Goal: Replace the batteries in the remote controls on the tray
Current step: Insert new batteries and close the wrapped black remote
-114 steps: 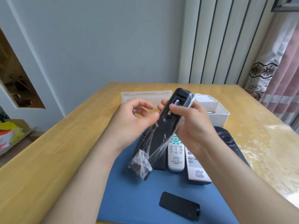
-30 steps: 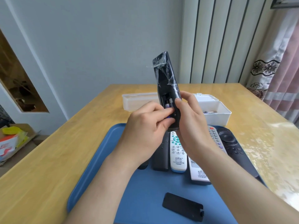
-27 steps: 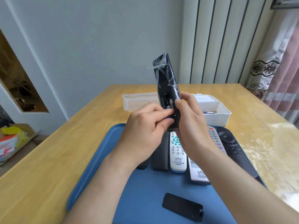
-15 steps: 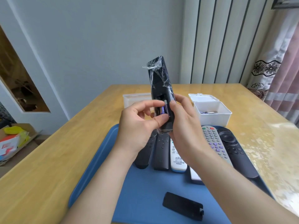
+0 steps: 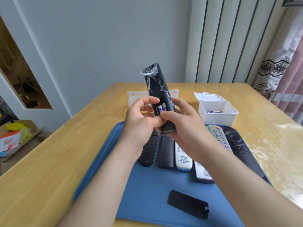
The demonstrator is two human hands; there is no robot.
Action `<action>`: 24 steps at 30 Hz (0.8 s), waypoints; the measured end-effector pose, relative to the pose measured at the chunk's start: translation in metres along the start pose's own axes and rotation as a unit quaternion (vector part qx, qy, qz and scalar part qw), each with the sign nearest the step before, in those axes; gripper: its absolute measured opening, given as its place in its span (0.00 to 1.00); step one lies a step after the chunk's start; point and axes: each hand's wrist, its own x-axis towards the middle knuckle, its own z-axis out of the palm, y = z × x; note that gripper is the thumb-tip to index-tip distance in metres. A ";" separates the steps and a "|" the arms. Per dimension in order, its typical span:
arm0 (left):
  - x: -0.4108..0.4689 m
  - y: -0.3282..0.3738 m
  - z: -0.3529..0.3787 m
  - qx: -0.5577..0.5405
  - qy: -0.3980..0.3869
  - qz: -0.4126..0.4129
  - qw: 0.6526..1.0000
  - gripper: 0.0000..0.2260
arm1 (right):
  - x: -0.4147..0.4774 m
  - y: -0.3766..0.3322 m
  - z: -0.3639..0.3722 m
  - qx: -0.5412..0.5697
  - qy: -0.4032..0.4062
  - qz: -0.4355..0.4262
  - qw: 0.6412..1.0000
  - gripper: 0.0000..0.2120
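Observation:
I hold a black remote (image 5: 155,82) wrapped in clear film upright above the blue tray (image 5: 101,161), its back facing me. Its battery bay is uncovered, and two purple-and-silver batteries (image 5: 162,108) sit side by side in it. My right hand (image 5: 182,123) grips the remote's lower end, thumb laid across just below the batteries. My left hand (image 5: 139,123) cups the remote from the left, fingertips at the bay's edge. The black battery cover (image 5: 188,206) lies loose on the tray's near part. Several other remotes (image 5: 183,158), black and white, lie in a row on the tray.
The tray rests on a wooden table (image 5: 49,161). Behind it stand a white box (image 5: 217,115) with an open lid and metal pieces inside, and another white box (image 5: 136,95) partly hidden by my hands. A cardboard box (image 5: 14,138) sits on the floor to the left.
The remote was turned from lying top-down over the tray to standing upright. Over the last second it shifted slightly left and lower, and my left fingers spread away from the bay.

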 end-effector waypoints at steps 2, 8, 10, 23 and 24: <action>0.001 0.000 -0.003 0.010 -0.040 0.004 0.999 0.18 | 0.003 -0.008 -0.010 0.043 -0.024 0.038 0.998 0.16; -0.005 0.005 0.000 0.144 -0.119 0.079 0.979 0.21 | 0.003 -0.020 -0.028 0.036 -0.051 0.070 0.996 0.18; -0.007 0.009 0.000 0.248 -0.076 0.154 0.953 0.18 | 0.006 -0.022 -0.032 0.003 -0.024 0.053 0.998 0.19; -0.045 0.009 0.033 0.583 -0.486 0.031 0.651 0.12 | 0.010 -0.018 -0.045 -0.013 0.057 0.041 0.997 0.19; -0.044 0.008 0.032 0.578 -0.490 0.027 0.652 0.12 | 0.010 -0.018 -0.045 -0.002 0.055 0.046 0.997 0.18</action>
